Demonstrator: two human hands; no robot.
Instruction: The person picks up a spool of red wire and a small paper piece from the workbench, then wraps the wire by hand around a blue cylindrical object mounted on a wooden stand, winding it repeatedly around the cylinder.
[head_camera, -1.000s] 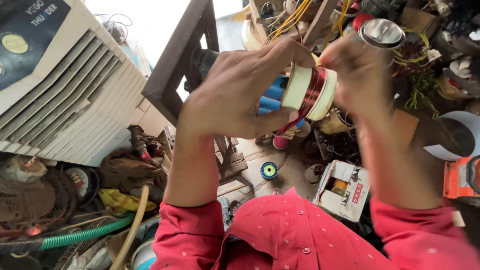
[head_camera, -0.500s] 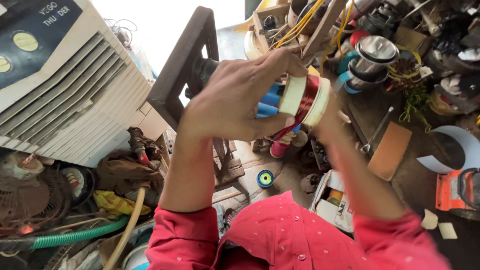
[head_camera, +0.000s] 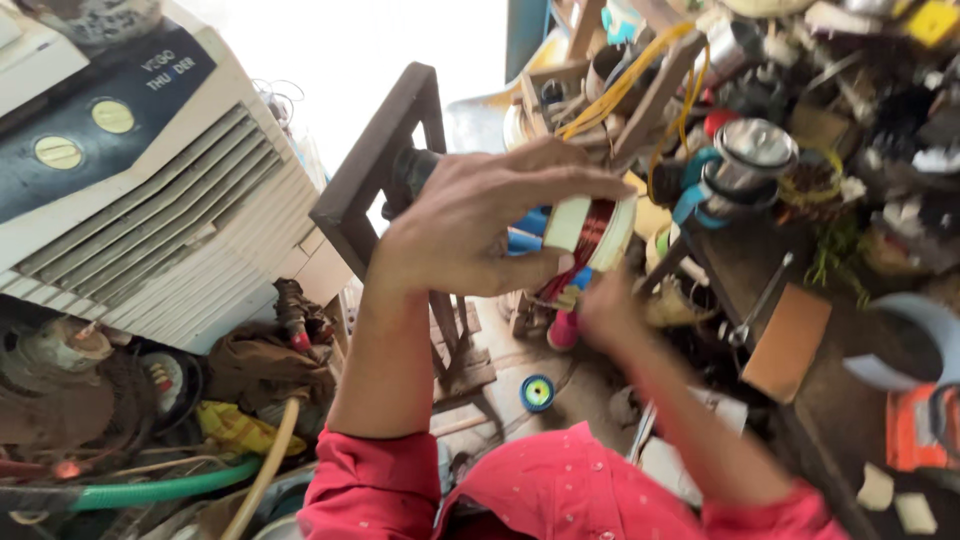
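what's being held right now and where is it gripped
The left hand holds a cream spool of red-brown wire, fingers over the top and thumb beneath. The right hand, blurred below it, shows no clear grip.

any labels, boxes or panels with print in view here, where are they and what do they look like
Cooler panel: top left, dark slanted strip, two round yellow dials, pale print.
Orange box: right edge, blurred.
White box: low centre, behind right arm, mostly hidden.
Spool: in left hand, cream rims, red wire, no label visible.

Left of my grip I see a white air cooler (head_camera: 150, 210); below it lies a green hose (head_camera: 150, 492). Right of it, a shiny metal can (head_camera: 752, 152) and an orange tool (head_camera: 920, 428).
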